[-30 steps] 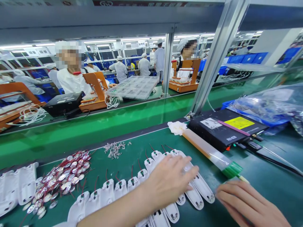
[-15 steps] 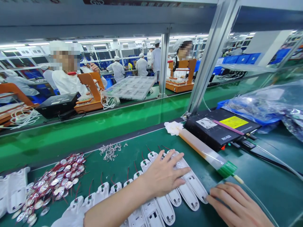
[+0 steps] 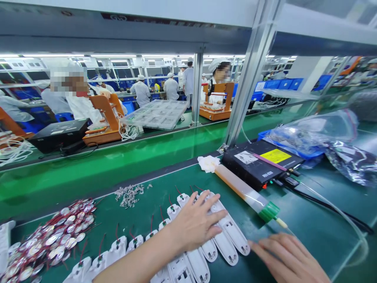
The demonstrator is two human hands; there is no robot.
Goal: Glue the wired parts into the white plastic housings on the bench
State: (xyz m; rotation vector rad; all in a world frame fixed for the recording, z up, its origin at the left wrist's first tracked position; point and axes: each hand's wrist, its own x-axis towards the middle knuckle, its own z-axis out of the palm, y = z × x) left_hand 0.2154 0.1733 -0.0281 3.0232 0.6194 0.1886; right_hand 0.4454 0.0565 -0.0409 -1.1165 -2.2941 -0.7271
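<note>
Left hand (image 3: 196,224) on glossy white shells (image 3: 226,232)

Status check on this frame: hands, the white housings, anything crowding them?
Left hand flat on row of white housings, nothing gripped. Right hand open on mat beside them. Glue syringe lies close by.

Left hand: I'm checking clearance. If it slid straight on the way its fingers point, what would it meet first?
The left hand lies on the white shells, fingers pointing up and right. Past them, it would probably first meet the syringe lying across that line; depth is unclear.
</note>
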